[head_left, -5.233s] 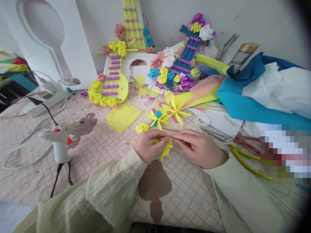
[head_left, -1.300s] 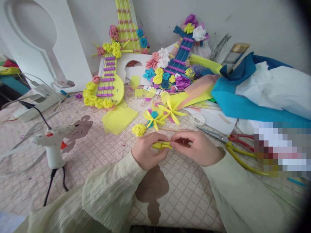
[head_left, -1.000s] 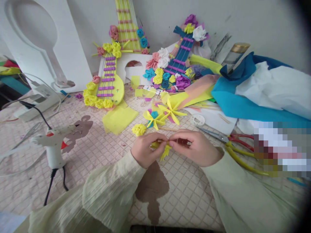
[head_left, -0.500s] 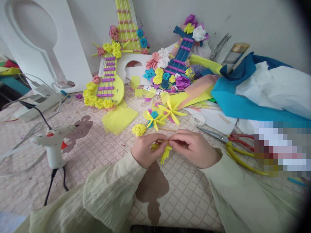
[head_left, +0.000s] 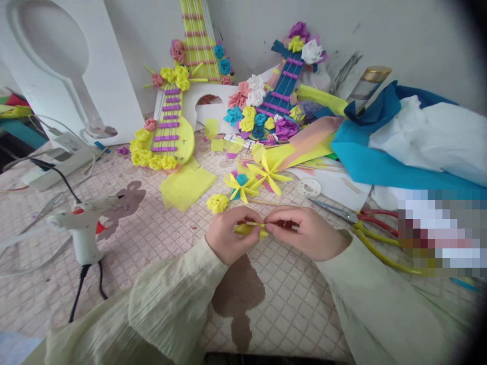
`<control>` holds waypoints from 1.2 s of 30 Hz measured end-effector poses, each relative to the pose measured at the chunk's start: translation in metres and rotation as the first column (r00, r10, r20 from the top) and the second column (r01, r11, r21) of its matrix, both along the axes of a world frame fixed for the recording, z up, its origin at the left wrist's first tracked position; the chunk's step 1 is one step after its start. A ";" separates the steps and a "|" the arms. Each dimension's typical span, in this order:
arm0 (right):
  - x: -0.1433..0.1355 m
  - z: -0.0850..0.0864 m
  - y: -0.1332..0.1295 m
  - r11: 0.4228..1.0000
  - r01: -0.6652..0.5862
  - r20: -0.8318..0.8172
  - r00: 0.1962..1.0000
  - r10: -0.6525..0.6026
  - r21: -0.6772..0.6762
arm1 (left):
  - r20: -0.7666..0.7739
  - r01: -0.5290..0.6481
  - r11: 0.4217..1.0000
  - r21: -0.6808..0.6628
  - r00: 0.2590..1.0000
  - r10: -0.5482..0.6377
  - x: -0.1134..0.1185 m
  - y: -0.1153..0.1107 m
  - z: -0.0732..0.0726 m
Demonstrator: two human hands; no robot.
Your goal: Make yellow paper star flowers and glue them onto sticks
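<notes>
Between my two hands is a small yellow paper flower [head_left: 251,229], partly hidden by the fingers. My left hand [head_left: 233,233] is closed round its bunched part. Thumb and forefinger of my right hand [head_left: 300,229] pinch its edge, touching my left fingertips. Just beyond my hands lie a yellow paper rose [head_left: 218,203] and two star-shaped yellow paper flowers, a left one [head_left: 243,188] and a right one [head_left: 270,175]. A stack of yellow paper squares [head_left: 187,186] rests farther left.
A hot glue gun [head_left: 85,223] stands at left with cables near a power strip [head_left: 61,157]. Scissors [head_left: 353,219] lie at right. Behind are a yellow flower-trimmed lute shape [head_left: 178,137], a blue one [head_left: 283,88], a white cut-out board [head_left: 110,66] and blue crepe paper [head_left: 380,162].
The yellow strip that hung fanned below my fingers is now gathered up between them. My right hand has shifted slightly to the right and down; the left has barely moved.
</notes>
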State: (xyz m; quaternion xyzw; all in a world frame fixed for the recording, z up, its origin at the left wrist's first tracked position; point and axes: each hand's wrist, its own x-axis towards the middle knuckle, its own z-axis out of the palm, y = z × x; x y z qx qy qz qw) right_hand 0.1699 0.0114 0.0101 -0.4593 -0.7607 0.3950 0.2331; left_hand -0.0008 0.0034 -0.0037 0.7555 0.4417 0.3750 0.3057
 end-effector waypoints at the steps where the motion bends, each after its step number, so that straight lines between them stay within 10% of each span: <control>1: 0.000 0.000 0.000 1.000 0.009 0.004 1.000 -0.009 0.001 | 0.006 0.005 1.000 -0.009 1.000 -0.005 0.000 0.000 -0.001; 25: 0.001 0.003 0.000 0.993 0.023 0.053 0.998 -0.029 0.116 | -0.037 0.017 0.999 0.040 0.999 -0.015 -0.010 0.007 0.011; 36: 0.002 0.005 0.000 0.990 0.022 0.064 0.997 -0.032 0.138 | 0.186 -0.094 0.967 -0.238 0.972 0.141 -0.017 0.015 0.009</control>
